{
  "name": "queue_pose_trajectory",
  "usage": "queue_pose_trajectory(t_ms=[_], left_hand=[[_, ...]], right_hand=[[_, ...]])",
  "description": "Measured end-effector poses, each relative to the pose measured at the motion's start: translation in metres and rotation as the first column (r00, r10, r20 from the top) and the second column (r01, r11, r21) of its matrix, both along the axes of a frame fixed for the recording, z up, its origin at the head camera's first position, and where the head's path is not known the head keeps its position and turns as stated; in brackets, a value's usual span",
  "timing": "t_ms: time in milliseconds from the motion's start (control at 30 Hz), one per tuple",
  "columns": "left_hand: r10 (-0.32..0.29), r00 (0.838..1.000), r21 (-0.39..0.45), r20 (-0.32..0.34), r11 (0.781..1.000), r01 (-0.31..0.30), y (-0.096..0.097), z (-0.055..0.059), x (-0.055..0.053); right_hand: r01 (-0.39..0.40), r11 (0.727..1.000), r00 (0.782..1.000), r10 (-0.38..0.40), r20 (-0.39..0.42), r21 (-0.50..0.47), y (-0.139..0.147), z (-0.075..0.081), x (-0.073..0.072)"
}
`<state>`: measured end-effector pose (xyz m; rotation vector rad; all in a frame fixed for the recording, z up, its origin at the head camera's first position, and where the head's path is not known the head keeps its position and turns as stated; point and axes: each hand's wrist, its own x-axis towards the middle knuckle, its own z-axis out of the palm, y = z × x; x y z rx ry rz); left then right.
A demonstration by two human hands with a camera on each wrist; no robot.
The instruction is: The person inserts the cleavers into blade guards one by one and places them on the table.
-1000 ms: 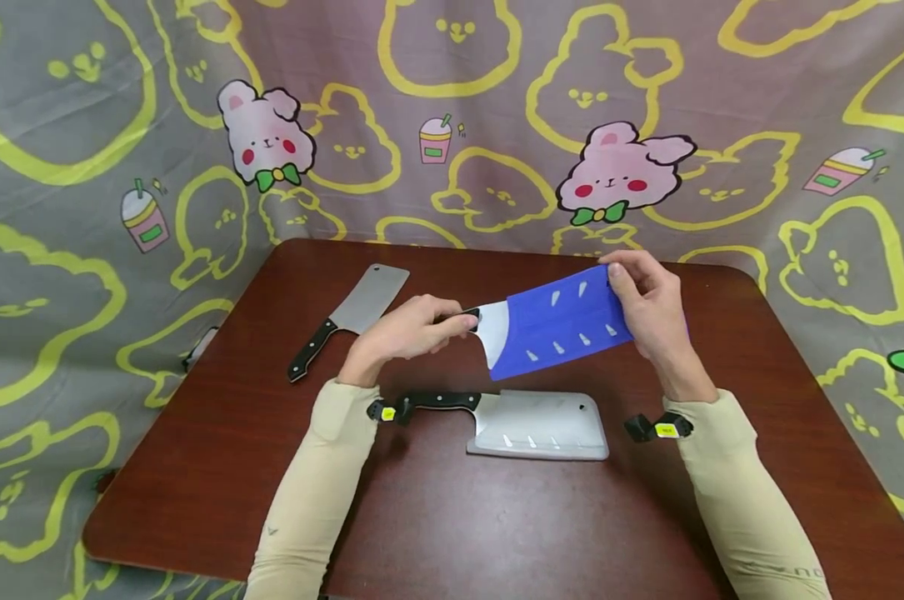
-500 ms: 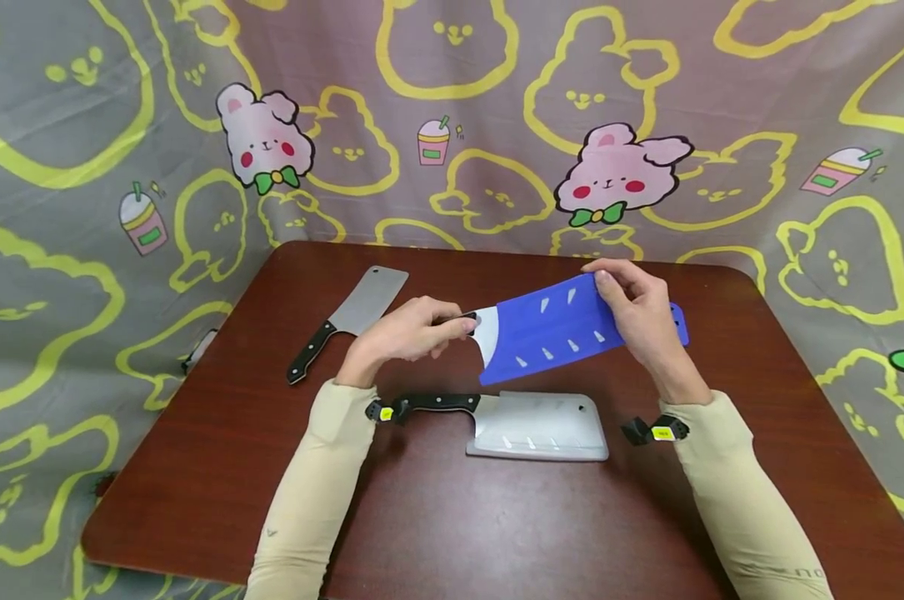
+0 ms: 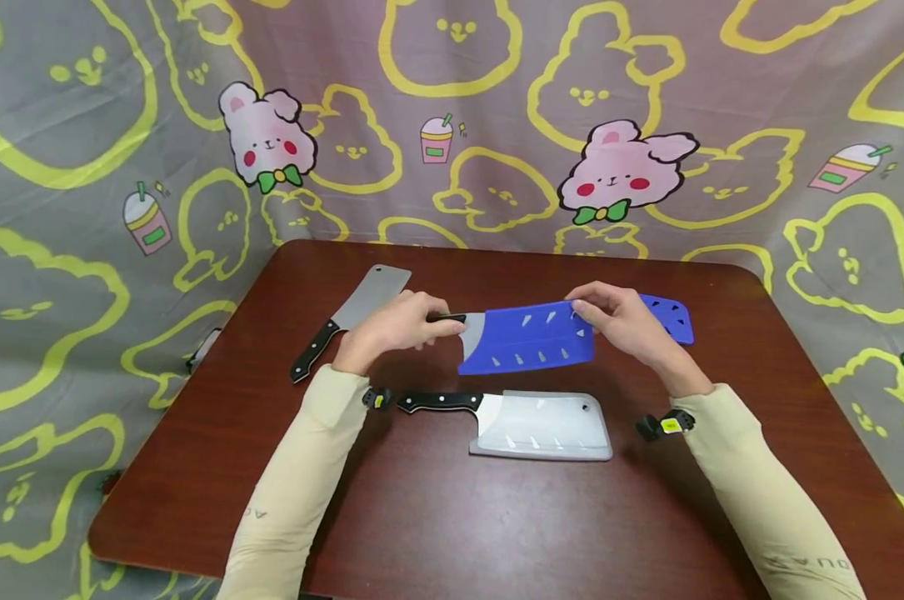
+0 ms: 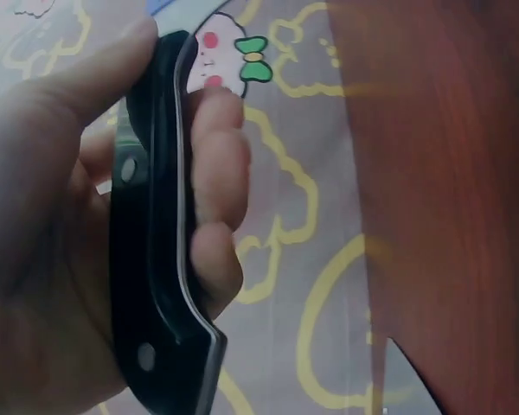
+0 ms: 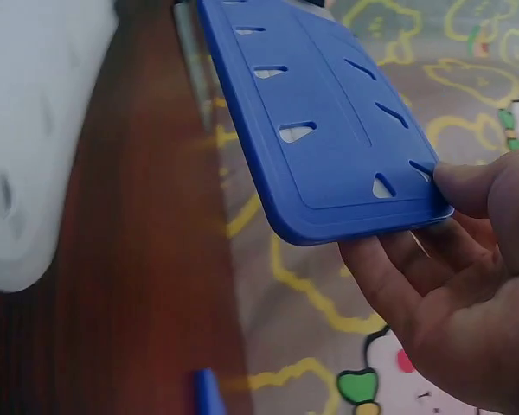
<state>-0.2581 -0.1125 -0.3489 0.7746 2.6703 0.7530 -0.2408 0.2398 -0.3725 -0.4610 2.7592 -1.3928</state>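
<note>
My left hand (image 3: 399, 327) grips the black riveted handle (image 4: 134, 268) of a cleaver, fingers curled round it in the left wrist view. A blue slotted blade guard (image 3: 526, 340) covers most of its blade, leaving a bare metal strip (image 3: 473, 340) near the handle. At the guard's far end, my right hand (image 3: 620, 321) pinches the upper corner, thumb on one face and fingers behind, as the right wrist view shows. The covered cleaver is held level above the table. Below it lies a second cleaver (image 3: 442, 402) in a whitish translucent guard (image 3: 545, 427).
To the left, a third cleaver (image 3: 372, 296) lies bare on the brown table (image 3: 219, 475), its black handle (image 3: 315, 350) toward the front. Another blue guard (image 3: 667, 318) lies behind my right hand, partly hidden. A patterned cloth (image 3: 496, 100) hangs around the table's back and sides.
Both hands have the covered cleaver lower and further left, turned from slanting to nearly level. My right hand has moved left, showing more of the blue guard behind it.
</note>
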Motion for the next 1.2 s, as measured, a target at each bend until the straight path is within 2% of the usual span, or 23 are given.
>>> queue_pose_trajectory(t_ms=[333, 467, 767, 967, 1200], left_hand=[[0.067, 0.997, -0.060, -0.042, 0.996, -0.069, -0.004, -0.018, -0.021], [0.089, 0.995, -0.068, -0.034, 0.994, -0.091, -0.007, -0.025, -0.026], [0.120, 0.993, -0.082, -0.006, 0.989, -0.120, -0.010, -0.036, -0.030], [0.124, 0.991, -0.070, -0.041, 0.990, -0.126, -0.007, -0.039, -0.033], [0.105, 0.992, -0.055, -0.070, 0.993, -0.109, -0.002, -0.038, -0.035]], right_hand=[[-0.048, 0.999, 0.993, 0.047, 0.104, 0.005, -0.013, -0.024, -0.026], [-0.069, 0.998, 0.991, 0.070, 0.112, -0.012, -0.021, -0.030, -0.035], [-0.087, 0.996, 0.987, 0.087, 0.132, -0.008, -0.029, -0.043, -0.044], [-0.069, 0.998, 0.987, 0.068, 0.144, -0.001, -0.027, -0.044, -0.047], [-0.044, 0.999, 0.987, 0.042, 0.154, 0.011, -0.020, -0.041, -0.048]])
